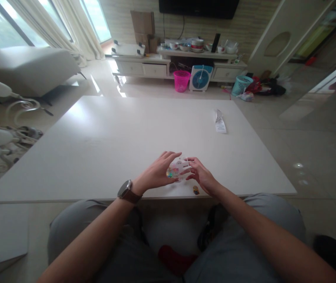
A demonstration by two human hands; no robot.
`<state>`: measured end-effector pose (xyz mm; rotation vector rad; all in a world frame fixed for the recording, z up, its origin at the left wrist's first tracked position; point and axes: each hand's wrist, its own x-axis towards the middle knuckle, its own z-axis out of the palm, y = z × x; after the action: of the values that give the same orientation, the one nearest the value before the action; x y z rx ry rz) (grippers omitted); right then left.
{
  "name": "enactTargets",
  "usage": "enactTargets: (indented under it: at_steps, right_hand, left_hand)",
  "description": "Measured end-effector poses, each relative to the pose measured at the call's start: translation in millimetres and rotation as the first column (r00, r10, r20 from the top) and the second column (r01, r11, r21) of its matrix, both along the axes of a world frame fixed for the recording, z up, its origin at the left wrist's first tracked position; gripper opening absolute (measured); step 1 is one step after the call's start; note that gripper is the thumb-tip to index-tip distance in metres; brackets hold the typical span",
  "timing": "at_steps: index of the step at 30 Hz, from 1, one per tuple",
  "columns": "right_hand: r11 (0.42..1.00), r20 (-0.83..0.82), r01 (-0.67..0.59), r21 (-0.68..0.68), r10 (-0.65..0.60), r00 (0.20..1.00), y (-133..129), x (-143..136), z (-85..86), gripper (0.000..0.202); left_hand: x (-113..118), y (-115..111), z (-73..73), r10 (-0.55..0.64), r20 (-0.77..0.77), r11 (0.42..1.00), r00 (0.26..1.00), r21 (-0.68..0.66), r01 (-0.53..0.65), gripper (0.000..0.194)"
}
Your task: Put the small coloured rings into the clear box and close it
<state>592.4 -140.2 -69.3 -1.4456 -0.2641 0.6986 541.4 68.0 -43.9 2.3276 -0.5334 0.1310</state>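
Near the front edge of the white table (120,137), my left hand (159,171) is curved around a small clear container (173,171) with colourful bits in it. A watch with a brown strap is on that wrist. My right hand (199,175) is at the container's right side, its fingers bent and partly spread around a pale, thin part that is too blurred to make out. Just below the right fingers, a small yellow and dark figure (196,190) lies on the table by the edge.
A crumpled white paper strip (220,125) lies on the right rear part of the table. Beyond the table stand a pink basket (181,81), a blue fan (200,78) and a low white cabinet (155,70). My legs are under the front edge.
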Motion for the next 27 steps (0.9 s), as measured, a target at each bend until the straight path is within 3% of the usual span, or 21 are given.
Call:
enactTargets:
  at_steps: [2, 5, 7, 9, 15, 27]
  right_hand:
    - [0.986, 0.271, 0.005, -0.168, 0.041, 0.962, -2, 0, -5.6, 0.049]
    - [0.952, 0.595, -0.022, -0.305, 0.209, 0.776, -3, -2, -12.0, 0.066]
    - [0.942, 0.696, -0.040, -0.332, 0.273, 0.664, -2, -4, -15.9, 0.070]
    - [0.935, 0.726, -0.049, -0.352, 0.305, 0.617, 0, -3, -20.3, 0.073]
    - [0.918, 0.712, -0.045, -0.393, 0.335, 0.618, 2, 0, -29.6, 0.071]
    - [0.887, 0.726, -0.034, -0.460, 0.398, 0.561, 3, 0, -24.3, 0.060]
  left_hand:
    - [2, 11, -2.6, 0.013, -0.045, 0.999, 0.999, 0.035, -0.011, 0.082]
    - [3, 22, -9.6, 0.026, -0.097, 0.998, 0.995, 0.067, -0.020, 0.090]
    - [3, 25, -15.4, 0.016, -0.123, 0.997, 0.992, 0.079, -0.006, 0.095]
    - [3, 24, -20.5, 0.005, -0.136, 0.996, 0.991, 0.086, 0.007, 0.099]
    - [3, 18, -25.0, -0.005, -0.154, 0.992, 0.988, 0.124, 0.024, 0.099]
    - [-3, 14, -20.9, 0.012, -0.152, 0.995, 0.988, 0.095, 0.003, 0.086]
